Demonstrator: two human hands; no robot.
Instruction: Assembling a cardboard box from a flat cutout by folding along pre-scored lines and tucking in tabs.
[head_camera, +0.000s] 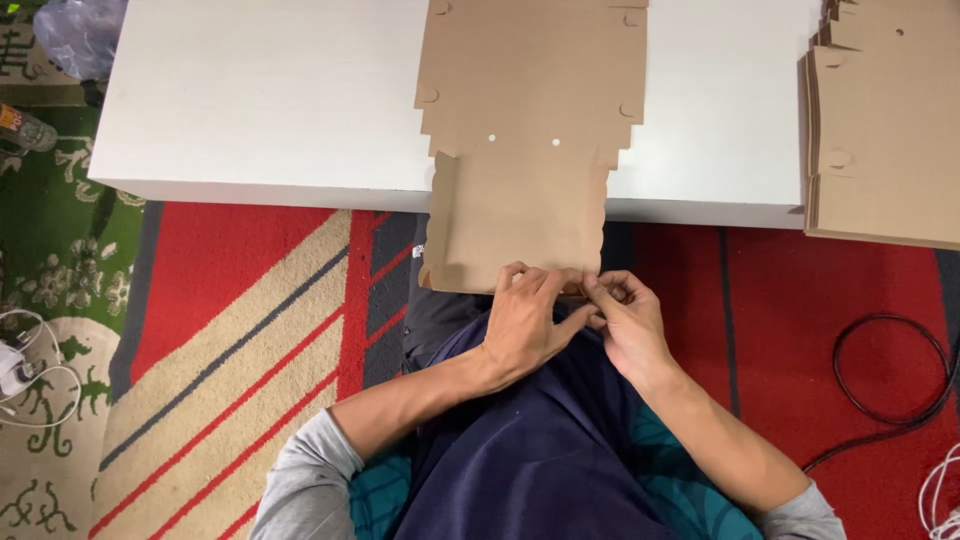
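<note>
Overhead view of 2 bare hands at the near edge of a flat die-cut cardboard blank (527, 150). The blank lies at the upper centre of the frame on a white tabletop (250, 100), and its narrower lower panel overhangs the table edge toward the person's lap at centre frame. The left hand (525, 325) rests fingers-down on the lower edge of that panel, the fingers curled over it. The right hand (625, 320) meets it just to the right, thumb and fingertips pinched on the same edge. What exactly lies between the pinching fingers cannot be told.

Risks, as a judgement: the overhanging panel has no support beneath it, so pressure from the hands could bend it off any scored line or crease it. A pull toward the lap could slide the whole blank off the smooth tabletop. The scalloped side edges look thin and could tear if snagged.

Materials and shapes: the blank is matte brown corrugated board with stepped outlines, rounded tab cuts and 2 small punched holes near its middle. A stack of like blanks (885, 130) sits at the upper right, layered edges visible. The table is flat, white and faintly grained. Below it, a woven rug (240, 330) shows red, beige and grey diagonal stripes. A black cable loop (940, 380) lies at the right edge.
</note>
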